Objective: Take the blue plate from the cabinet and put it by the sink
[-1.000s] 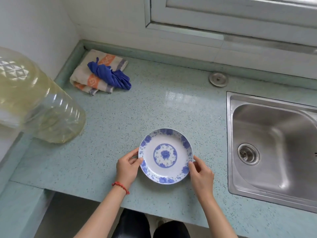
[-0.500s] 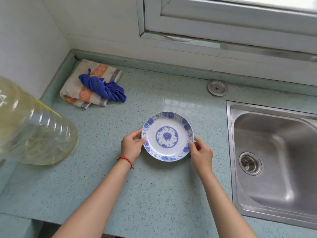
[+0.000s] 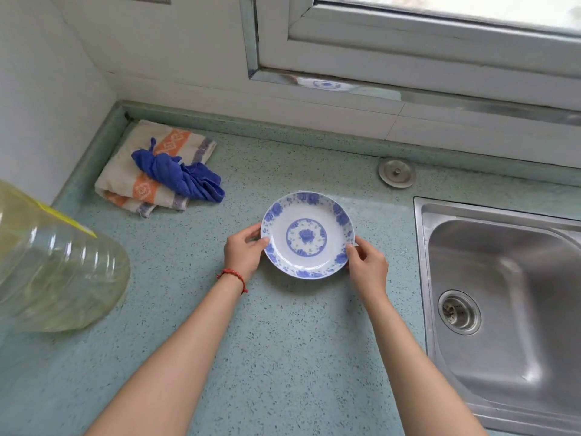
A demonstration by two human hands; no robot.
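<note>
A round white plate with blue flower patterns [image 3: 308,235] sits low over the speckled green counter [image 3: 283,341], a shadow beneath its near edge. My left hand [image 3: 243,251] grips its left rim, a red string bracelet on that wrist. At the plate's right rim my right hand [image 3: 366,262] pinches the edge. The steel sink [image 3: 509,297] lies to the right of the plate, a hand's width from it.
A folded striped towel [image 3: 138,180] with a crumpled blue cloth [image 3: 182,177] on it lies at the back left. A big clear plastic bottle of yellowish liquid [image 3: 47,265] fills the left edge. A round metal sink plug [image 3: 396,172] rests behind the plate.
Both hands have carried the plate away from the counter's front edge toward the wall. The view has shifted forward over the counter.
</note>
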